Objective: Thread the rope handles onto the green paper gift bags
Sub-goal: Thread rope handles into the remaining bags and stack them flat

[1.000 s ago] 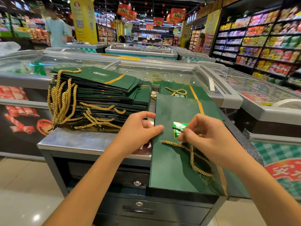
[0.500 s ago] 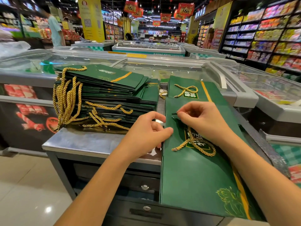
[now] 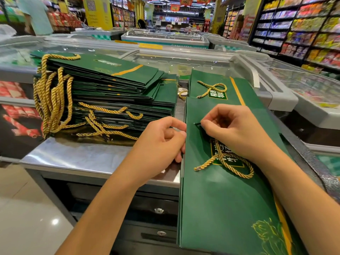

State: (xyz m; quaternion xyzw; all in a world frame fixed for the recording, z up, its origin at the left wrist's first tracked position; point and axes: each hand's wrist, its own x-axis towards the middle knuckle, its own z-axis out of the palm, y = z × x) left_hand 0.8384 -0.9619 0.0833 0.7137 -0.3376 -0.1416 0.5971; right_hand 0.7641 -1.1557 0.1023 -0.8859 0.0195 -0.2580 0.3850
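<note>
A flat green paper gift bag (image 3: 226, 208) lies lengthwise on the right side of the steel-topped desk (image 3: 73, 159), its near end overhanging the desk's front edge. The right hand (image 3: 233, 133) rests on the bag's upper part, its fingertips pinched together at a small dark hole near the bag's left edge; they seem to be clamped on the end of the twisted gold rope handle (image 3: 226, 162), though the fingers hide the exact contact. The rest of that rope trails from under the palm, loops over the bag's printed label and ends with a frayed tip lying free on the green paper.

The left hand (image 3: 161, 142) is curled at the bag's left edge, thumb above and fingers tucked beneath it, its grip closed on the paper edge.

Just beyond this bag lies a second flat green bag (image 3: 207, 78), with another gold rope (image 3: 211, 89) crossed loosely on top of it. To the left, well apart from the hands, stands a tall slanting stack of folded green bags (image 3: 110, 92) with bunches of gold rope handles (image 3: 49, 96) hanging off its left side and front. Glass-lidded freezer chests (image 3: 165, 56) stand behind the desk.
</note>
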